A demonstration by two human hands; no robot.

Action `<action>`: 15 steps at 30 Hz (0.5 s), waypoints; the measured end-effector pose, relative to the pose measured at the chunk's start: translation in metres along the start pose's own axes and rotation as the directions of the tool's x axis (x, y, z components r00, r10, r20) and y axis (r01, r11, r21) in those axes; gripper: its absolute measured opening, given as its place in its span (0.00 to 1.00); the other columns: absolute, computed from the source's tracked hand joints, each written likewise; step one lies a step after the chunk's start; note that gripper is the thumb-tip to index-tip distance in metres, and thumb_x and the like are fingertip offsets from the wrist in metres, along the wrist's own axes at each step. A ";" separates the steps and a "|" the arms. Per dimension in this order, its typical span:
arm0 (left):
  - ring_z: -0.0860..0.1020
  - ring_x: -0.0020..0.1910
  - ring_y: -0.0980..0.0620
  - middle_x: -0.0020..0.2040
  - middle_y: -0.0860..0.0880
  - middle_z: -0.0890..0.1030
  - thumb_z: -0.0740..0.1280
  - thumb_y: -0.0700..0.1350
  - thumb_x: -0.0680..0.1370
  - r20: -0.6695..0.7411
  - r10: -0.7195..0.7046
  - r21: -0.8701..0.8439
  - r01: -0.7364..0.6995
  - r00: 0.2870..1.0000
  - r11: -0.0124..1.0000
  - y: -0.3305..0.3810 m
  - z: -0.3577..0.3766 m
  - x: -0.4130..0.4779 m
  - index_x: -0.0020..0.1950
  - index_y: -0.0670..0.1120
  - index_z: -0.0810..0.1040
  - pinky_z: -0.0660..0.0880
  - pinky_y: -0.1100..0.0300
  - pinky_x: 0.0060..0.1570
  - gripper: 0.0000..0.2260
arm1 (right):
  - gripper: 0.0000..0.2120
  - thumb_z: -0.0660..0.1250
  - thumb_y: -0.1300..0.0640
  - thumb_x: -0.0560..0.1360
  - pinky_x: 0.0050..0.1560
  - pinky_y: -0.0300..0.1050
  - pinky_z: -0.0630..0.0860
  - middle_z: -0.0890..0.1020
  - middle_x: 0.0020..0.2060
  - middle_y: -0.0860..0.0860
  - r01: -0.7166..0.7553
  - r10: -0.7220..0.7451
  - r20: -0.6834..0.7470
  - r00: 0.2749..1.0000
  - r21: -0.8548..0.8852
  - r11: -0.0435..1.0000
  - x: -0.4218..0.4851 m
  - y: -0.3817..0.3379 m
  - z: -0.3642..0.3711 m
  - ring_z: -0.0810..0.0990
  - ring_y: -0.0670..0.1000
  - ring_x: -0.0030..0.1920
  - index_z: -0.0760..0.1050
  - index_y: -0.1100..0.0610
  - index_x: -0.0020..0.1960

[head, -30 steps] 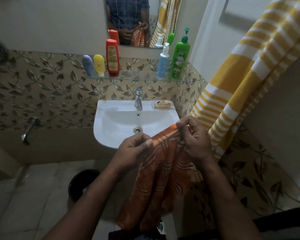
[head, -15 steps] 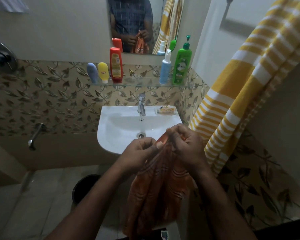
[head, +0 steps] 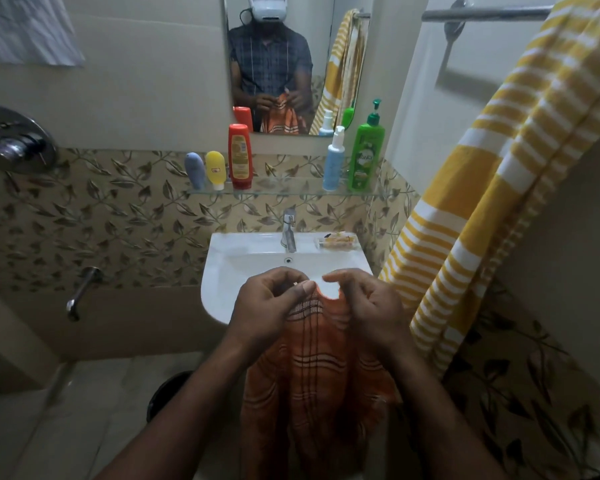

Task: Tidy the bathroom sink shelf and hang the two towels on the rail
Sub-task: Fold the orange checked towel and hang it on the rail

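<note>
Head view: in front of the white sink [head: 243, 261], over its near rim, the left hand [head: 267, 303] and the right hand [head: 369, 306] each pinch the top edge of an orange checked towel [head: 319, 375] between thumb and curled fingers. A short dip of cloth sags between them, and the rest hangs down below the sink's front. Right of the sink, a yellow-and-white striped towel [head: 482, 202] is draped over the metal rail [head: 482, 13] high on the side wall and falls past the sink's right edge. Above the sink runs the glass shelf [head: 291, 191]. Over the sink's left part stand a grey-blue tube [head: 194, 169], a yellow tube [head: 215, 169] and a red bottle [head: 239, 155]; over its right part stand a light blue spray bottle [head: 334, 161] and a green pump bottle [head: 366, 157]. At the sink's back rim are the tap [head: 289, 230] and, to its right, a soap dish [head: 336, 241].
</note>
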State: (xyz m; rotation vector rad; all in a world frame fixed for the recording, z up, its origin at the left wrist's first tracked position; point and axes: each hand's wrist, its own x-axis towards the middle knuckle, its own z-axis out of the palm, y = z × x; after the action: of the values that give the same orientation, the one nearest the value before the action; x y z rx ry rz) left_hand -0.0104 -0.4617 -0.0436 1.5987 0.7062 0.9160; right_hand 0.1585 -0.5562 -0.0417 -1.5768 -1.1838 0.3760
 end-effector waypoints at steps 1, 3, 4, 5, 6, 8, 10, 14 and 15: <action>0.85 0.42 0.52 0.41 0.48 0.87 0.75 0.45 0.80 0.000 0.017 0.015 -0.017 1.000 1.000 0.004 0.001 0.001 0.44 0.52 0.86 0.81 0.48 0.48 0.05 | 0.15 0.68 0.36 0.77 0.44 0.47 0.81 0.86 0.41 0.41 0.023 -0.019 0.057 0.998 -0.069 0.997 -0.002 -0.006 0.004 0.84 0.42 0.42 0.86 0.45 0.50; 0.85 0.41 0.49 0.41 0.47 0.86 0.74 0.45 0.80 0.001 0.027 0.019 -0.027 1.000 0.999 0.009 0.001 0.003 0.44 0.52 0.86 0.82 0.45 0.47 0.05 | 0.23 0.72 0.28 0.68 0.37 0.42 0.76 0.83 0.35 0.42 0.099 -0.073 0.126 0.989 -0.218 0.971 -0.003 -0.014 0.008 0.81 0.42 0.37 0.84 0.47 0.45; 0.84 0.41 0.48 0.41 0.46 0.86 0.74 0.46 0.80 0.006 0.024 0.012 -0.024 1.000 1.000 0.009 0.001 0.004 0.44 0.51 0.85 0.82 0.44 0.46 0.05 | 0.23 0.73 0.28 0.67 0.35 0.41 0.74 0.82 0.33 0.42 0.134 -0.103 0.129 0.986 -0.257 0.957 -0.001 -0.016 0.008 0.80 0.43 0.35 0.82 0.48 0.43; 0.84 0.42 0.47 0.42 0.45 0.86 0.74 0.47 0.80 0.020 0.019 -0.002 -0.019 1.000 1.000 0.010 0.000 0.005 0.45 0.51 0.85 0.82 0.43 0.47 0.05 | 0.21 0.74 0.30 0.68 0.34 0.41 0.72 0.81 0.31 0.43 0.153 -0.127 0.113 0.985 -0.262 0.953 0.002 -0.018 0.006 0.79 0.43 0.34 0.82 0.48 0.42; 0.84 0.43 0.46 0.43 0.44 0.86 0.74 0.49 0.80 0.044 0.007 -0.024 -0.006 0.999 1.000 0.011 0.000 0.005 0.45 0.50 0.85 0.82 0.43 0.47 0.05 | 0.17 0.75 0.34 0.70 0.35 0.41 0.72 0.81 0.31 0.42 0.167 -0.150 0.087 0.985 -0.249 0.954 0.006 -0.019 0.002 0.79 0.43 0.34 0.82 0.48 0.41; 0.83 0.41 0.48 0.41 0.44 0.85 0.74 0.54 0.78 0.111 -0.057 -0.062 0.064 0.992 0.996 0.011 0.000 0.006 0.45 0.49 0.85 0.80 0.46 0.44 0.09 | 0.10 0.75 0.44 0.75 0.38 0.44 0.75 0.84 0.35 0.42 0.182 -0.185 0.008 0.983 -0.222 0.958 0.011 -0.021 -0.006 0.82 0.43 0.37 0.84 0.50 0.43; 0.80 0.36 0.53 0.37 0.49 0.83 0.74 0.53 0.79 0.204 -0.130 -0.053 0.143 0.970 0.988 0.009 -0.001 0.003 0.45 0.47 0.84 0.76 0.56 0.39 0.11 | 0.07 0.73 0.48 0.77 0.42 0.44 0.79 0.86 0.39 0.43 0.147 -0.165 -0.114 0.980 -0.146 0.978 0.015 -0.021 -0.011 0.84 0.44 0.42 0.85 0.50 0.45; 0.80 0.37 0.55 0.38 0.50 0.84 0.73 0.47 0.81 0.270 -0.176 -0.042 0.195 0.947 0.980 -0.002 -0.002 -0.008 0.45 0.45 0.84 0.75 0.61 0.39 0.08 | 0.09 0.68 0.42 0.79 0.43 0.49 0.80 0.85 0.39 0.46 0.061 -0.033 -0.332 0.943 0.076 0.995 0.024 -0.012 -0.025 0.84 0.50 0.40 0.83 0.46 0.46; 0.80 0.36 0.55 0.38 0.50 0.84 0.73 0.46 0.81 0.223 -0.173 -0.070 0.193 0.959 0.979 -0.004 -0.003 -0.009 0.44 0.47 0.84 0.75 0.61 0.39 0.07 | 0.09 0.68 0.44 0.80 0.41 0.50 0.80 0.84 0.39 0.47 0.062 -0.024 -0.332 0.943 0.104 0.993 0.026 -0.008 -0.029 0.83 0.50 0.38 0.82 0.46 0.45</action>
State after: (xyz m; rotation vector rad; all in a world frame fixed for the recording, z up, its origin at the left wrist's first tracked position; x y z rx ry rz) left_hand -0.0174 -0.4671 -0.0487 1.4969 0.6378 0.6197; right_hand 0.1876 -0.5512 -0.0157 -1.4459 -0.9189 0.1387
